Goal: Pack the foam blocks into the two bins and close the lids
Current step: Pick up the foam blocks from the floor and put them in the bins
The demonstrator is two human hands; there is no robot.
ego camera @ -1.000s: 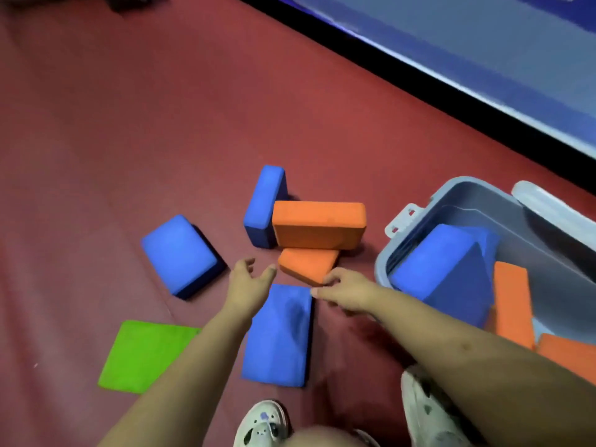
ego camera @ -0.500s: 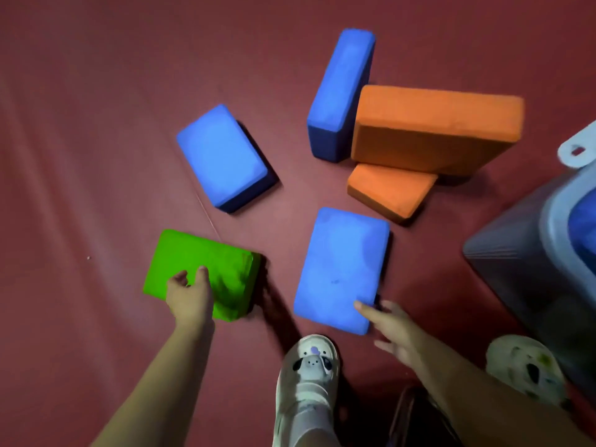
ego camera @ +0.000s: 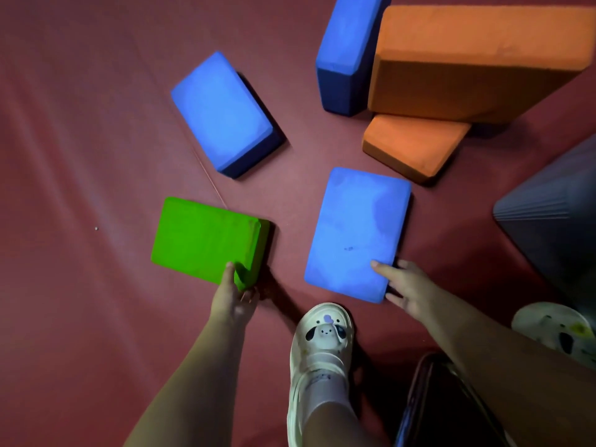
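On blocks (ego camera: 206,238) now, both hands (ego camera: 233,301)

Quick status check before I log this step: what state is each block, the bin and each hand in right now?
green block: flat on floor, left hand grips its near corner
near blue block: flat, right hand pinches its near corner
far-left blue block: flat, untouched
upright blue block: on its side, against large orange block
small orange block: tucked partly under the large one
bin: only outer wall visible
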